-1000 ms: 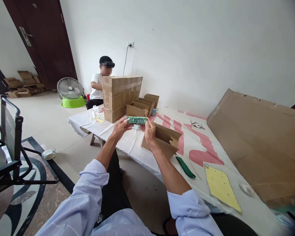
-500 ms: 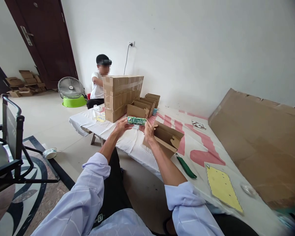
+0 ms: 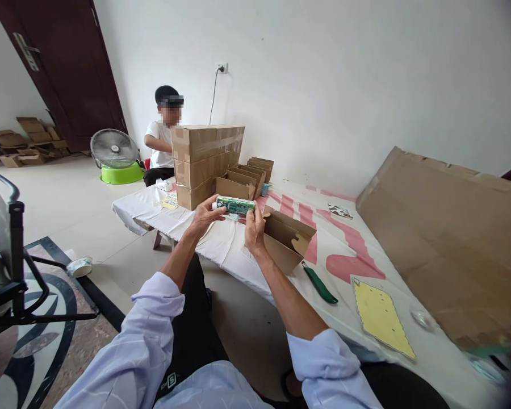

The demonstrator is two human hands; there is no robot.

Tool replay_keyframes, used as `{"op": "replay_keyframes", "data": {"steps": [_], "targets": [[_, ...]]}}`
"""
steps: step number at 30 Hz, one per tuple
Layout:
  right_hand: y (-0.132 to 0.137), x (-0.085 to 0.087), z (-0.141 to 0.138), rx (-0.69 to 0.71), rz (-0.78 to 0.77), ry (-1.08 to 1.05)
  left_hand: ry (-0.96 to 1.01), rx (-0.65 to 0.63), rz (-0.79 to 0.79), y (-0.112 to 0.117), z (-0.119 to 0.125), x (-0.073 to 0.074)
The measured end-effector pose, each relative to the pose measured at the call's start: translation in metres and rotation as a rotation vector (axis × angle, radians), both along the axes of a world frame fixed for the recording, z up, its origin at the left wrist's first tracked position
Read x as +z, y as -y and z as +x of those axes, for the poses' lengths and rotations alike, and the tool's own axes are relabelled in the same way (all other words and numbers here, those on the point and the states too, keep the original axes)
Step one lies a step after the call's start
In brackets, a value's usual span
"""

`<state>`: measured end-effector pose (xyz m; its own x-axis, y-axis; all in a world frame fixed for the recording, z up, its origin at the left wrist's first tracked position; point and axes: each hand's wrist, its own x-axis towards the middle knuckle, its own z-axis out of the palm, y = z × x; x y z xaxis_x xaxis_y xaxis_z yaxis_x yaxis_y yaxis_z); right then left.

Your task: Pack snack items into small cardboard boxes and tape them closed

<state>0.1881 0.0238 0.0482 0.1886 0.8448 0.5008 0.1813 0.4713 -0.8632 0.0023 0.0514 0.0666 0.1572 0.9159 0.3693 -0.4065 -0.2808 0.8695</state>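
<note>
A slim, oblong green-and-white pack [image 3: 235, 205] is held level between my two hands above the near edge of the table. My left hand [image 3: 207, 215] grips its left end, thumb along the front. At the other end, my right hand [image 3: 254, 228] has its thumb on the front face, fingers behind. The pack's print is too small to read. Just right of my right hand stands an open cardboard box [image 3: 287, 238], its flaps up and its visible inside bare. A green-handled tool [image 3: 320, 284] lies beside that box; its other end is hard to make out.
Taped cartons [image 3: 206, 165] are stacked at the table's far left, with several open boxes [image 3: 238, 184] beside them. A person [image 3: 159, 139] sits behind the stack. A yellow sheet [image 3: 383, 318] and a large cardboard panel [image 3: 447, 244] are on the right.
The pack has turned in my hands, showing a different face and a white left end. My head view has shifted slightly, moving the scene left and up.
</note>
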Motion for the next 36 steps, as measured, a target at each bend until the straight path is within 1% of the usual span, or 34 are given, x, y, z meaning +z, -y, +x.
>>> {"op": "replay_keyframes", "data": {"steps": [2,4,5,7,8,10,12,14,16,17,19,22,24,28,31,36], "targets": [[0.030,-0.007,0.000,-0.020,0.083,0.055,-0.036,0.028,0.032,0.014,-0.006,0.000],[0.057,-0.013,0.006,-0.042,0.139,0.195,-0.083,0.019,0.032,0.027,-0.013,-0.003],[0.069,-0.015,0.013,-0.046,0.172,0.295,-0.107,0.008,0.025,0.032,-0.017,-0.005],[0.084,-0.015,0.037,-0.075,0.256,0.509,-0.158,-0.018,0.003,0.041,-0.025,-0.014],[0.088,-0.014,0.052,-0.116,0.302,0.606,-0.186,-0.037,-0.014,0.044,-0.028,-0.019],[0.092,-0.010,0.088,-0.261,0.353,0.759,-0.242,-0.080,-0.061,0.046,-0.032,-0.032],[0.092,-0.007,0.125,-0.408,0.338,0.851,-0.277,-0.095,-0.115,0.045,-0.033,-0.046],[0.092,-0.008,0.156,-0.493,0.305,0.893,-0.293,-0.064,-0.154,0.040,-0.033,-0.060],[0.093,-0.015,0.179,-0.506,0.261,0.908,-0.299,-0.013,-0.179,0.033,-0.032,-0.073],[0.094,-0.020,0.187,-0.485,0.235,0.910,-0.303,0.009,-0.194,0.029,-0.031,-0.079],[0.095,-0.031,0.199,-0.396,0.180,0.907,-0.312,0.040,-0.229,0.021,-0.030,-0.089],[0.092,-0.044,0.210,-0.238,0.104,0.899,-0.322,0.057,-0.252,0.014,-0.027,-0.099],[0.087,-0.048,0.214,-0.187,0.076,0.883,-0.329,0.040,-0.240,0.012,-0.023,-0.103],[0.077,-0.047,0.209,-0.167,0.110,0.810,-0.348,-0.047,-0.248,0.012,-0.010,-0.109],[0.071,-0.047,0.198,-0.164,0.155,0.762,-0.366,-0.120,-0.267,0.012,0.004,-0.115],[0.060,-0.051,0.181,-0.172,0.188,0.751,-0.376,-0.221,-0.259,0.012,0.023,-0.127]]}}
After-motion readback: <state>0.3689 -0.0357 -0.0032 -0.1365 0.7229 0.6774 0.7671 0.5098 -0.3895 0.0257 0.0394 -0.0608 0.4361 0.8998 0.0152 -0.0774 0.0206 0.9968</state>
